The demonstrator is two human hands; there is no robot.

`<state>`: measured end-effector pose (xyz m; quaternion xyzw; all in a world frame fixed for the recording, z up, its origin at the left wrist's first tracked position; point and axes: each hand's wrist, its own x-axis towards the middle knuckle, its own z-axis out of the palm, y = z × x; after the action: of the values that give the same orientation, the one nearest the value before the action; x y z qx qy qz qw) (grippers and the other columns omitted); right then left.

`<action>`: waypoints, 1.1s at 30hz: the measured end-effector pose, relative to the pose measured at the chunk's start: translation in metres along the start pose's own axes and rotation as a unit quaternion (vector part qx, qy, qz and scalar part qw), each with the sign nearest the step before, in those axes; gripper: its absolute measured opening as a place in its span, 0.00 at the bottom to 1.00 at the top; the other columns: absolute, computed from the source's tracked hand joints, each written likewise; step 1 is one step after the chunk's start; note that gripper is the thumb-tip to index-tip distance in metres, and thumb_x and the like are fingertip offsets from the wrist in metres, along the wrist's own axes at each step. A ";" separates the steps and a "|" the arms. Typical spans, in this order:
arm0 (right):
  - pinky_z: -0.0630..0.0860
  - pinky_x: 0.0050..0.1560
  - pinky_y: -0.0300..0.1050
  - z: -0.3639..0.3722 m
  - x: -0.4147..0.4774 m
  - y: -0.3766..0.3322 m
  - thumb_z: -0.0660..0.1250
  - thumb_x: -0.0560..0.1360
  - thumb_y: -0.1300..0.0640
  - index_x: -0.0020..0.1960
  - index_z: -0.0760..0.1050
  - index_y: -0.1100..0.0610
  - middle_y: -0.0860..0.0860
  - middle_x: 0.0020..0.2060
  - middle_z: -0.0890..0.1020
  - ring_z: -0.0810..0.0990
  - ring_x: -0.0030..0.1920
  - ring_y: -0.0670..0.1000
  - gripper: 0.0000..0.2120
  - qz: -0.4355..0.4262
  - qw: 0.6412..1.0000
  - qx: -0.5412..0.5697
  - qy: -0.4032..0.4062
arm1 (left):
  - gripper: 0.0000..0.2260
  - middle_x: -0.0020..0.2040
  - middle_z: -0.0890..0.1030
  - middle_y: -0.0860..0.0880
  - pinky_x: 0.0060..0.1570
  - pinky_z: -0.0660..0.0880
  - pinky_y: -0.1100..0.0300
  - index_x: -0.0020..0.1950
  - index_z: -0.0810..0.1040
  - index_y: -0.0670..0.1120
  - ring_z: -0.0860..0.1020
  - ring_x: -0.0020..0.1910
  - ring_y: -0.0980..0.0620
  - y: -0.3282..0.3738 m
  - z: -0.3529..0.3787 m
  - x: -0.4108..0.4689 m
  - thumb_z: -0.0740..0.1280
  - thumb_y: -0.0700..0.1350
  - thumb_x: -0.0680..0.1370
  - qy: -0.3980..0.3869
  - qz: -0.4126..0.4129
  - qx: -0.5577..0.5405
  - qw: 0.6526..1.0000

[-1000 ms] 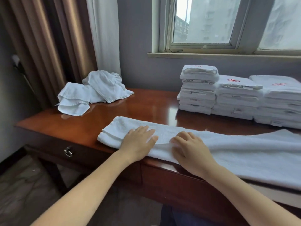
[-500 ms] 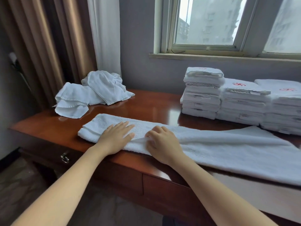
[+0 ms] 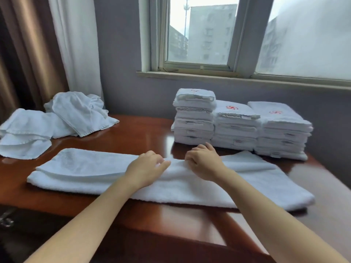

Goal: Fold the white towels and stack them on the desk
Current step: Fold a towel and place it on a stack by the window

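Head view, nearest first: two bare forearms reach in from the bottom edge over the front of the wooden desk (image 3: 144, 135), and a metal drawer handle (image 3: 5, 221) shows at the near left, blurred. Across the desk's front half lies the long towel (image 3: 85, 173), folded into a narrow band. Its long axis runs left to right, roughly along the desk's front edge, with the right end angled slightly nearer the camera. At its left end the layers sit stepped, the upper one set back from the lower.

Near the band's middle, by its far edge, the left hand (image 3: 148, 168) and right hand (image 3: 205, 162) sit close together. Both have their fingers curled into the cloth, pinching up a small ridge between them.

Farther back on the left, a heap of loose towels (image 3: 57, 118) lies crumpled, apart from the band. On the right, three stacks of folded towels (image 3: 235, 128) stand side by side, touching, just behind the right hand. Beyond are the grey wall, brown curtains (image 3: 24, 44) and a window (image 3: 199, 31).
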<state>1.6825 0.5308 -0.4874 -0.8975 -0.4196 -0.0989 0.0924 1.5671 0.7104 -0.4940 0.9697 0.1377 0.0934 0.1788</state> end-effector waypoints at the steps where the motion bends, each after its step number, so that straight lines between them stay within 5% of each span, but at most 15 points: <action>1: 0.51 0.75 0.53 -0.002 -0.002 0.011 0.55 0.78 0.59 0.49 0.79 0.52 0.47 0.48 0.80 0.71 0.59 0.52 0.13 0.007 1.000 -0.008 -0.002 | 0.18 0.56 0.73 0.53 0.51 0.71 0.53 0.51 0.78 0.55 0.72 0.57 0.51 0.013 0.007 0.007 0.55 0.65 0.79 0.002 -0.002 0.013 1.000; 5: 0.50 0.76 0.53 -0.009 -0.009 0.043 0.56 0.76 0.62 0.52 0.78 0.52 0.48 0.52 0.80 0.70 0.62 0.53 0.14 0.034 0.999 -0.007 -0.031 | 0.14 0.52 0.73 0.55 0.45 0.69 0.56 0.47 0.75 0.58 0.74 0.53 0.53 0.058 0.023 0.029 0.61 0.66 0.74 -0.015 0.030 -0.003 0.999; 10: 0.61 0.67 0.47 -0.017 -0.017 0.073 0.57 0.75 0.62 0.57 0.78 0.50 0.51 0.56 0.80 0.71 0.63 0.54 0.16 0.082 0.995 -0.018 -0.059 | 0.09 0.49 0.76 0.57 0.43 0.72 0.58 0.49 0.77 0.58 0.77 0.48 0.54 0.094 0.036 0.043 0.68 0.56 0.71 -0.006 0.076 -0.023 0.997; 14: 0.64 0.60 0.45 -0.026 -0.029 0.098 0.59 0.76 0.62 0.58 0.78 0.50 0.51 0.56 0.80 0.72 0.62 0.54 0.16 0.105 0.993 -0.049 -0.018 | 0.06 0.46 0.76 0.59 0.39 0.70 0.59 0.47 0.77 0.58 0.76 0.46 0.56 0.107 0.039 0.046 0.68 0.51 0.70 0.005 0.097 -0.035 0.995; 24: 0.65 0.63 0.45 -0.062 -0.091 0.107 0.66 0.70 0.62 0.47 0.81 0.50 0.48 0.46 0.79 0.76 0.51 0.53 0.11 0.070 0.986 -0.124 0.086 | 0.04 0.38 0.76 0.57 0.34 0.67 0.60 0.40 0.74 0.57 0.74 0.38 0.60 0.119 0.040 0.018 0.68 0.51 0.70 0.045 0.150 -0.079 0.984; 27: 0.67 0.52 0.45 -0.067 -0.117 0.100 0.65 0.70 0.61 0.49 0.80 0.49 0.47 0.47 0.77 0.78 0.49 0.53 0.11 0.090 0.988 -0.107 0.058 | 0.04 0.37 0.76 0.56 0.34 0.68 0.59 0.39 0.73 0.56 0.74 0.37 0.59 0.121 0.045 0.002 0.68 0.50 0.69 0.025 0.164 -0.068 0.984; 33: 0.67 0.48 0.44 -0.067 -0.152 0.090 0.64 0.68 0.57 0.44 0.78 0.47 0.42 0.40 0.71 0.76 0.49 0.51 0.08 0.127 0.988 -0.072 -0.054 | 0.06 0.36 0.77 0.57 0.34 0.68 0.61 0.38 0.74 0.55 0.74 0.37 0.59 0.125 0.049 -0.018 0.64 0.57 0.70 -0.039 0.202 -0.028 0.978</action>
<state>1.6502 0.3454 -0.4694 -0.9518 -0.2989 -0.0676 0.0164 1.5902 0.5770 -0.4954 0.9750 -0.0704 0.0934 0.1889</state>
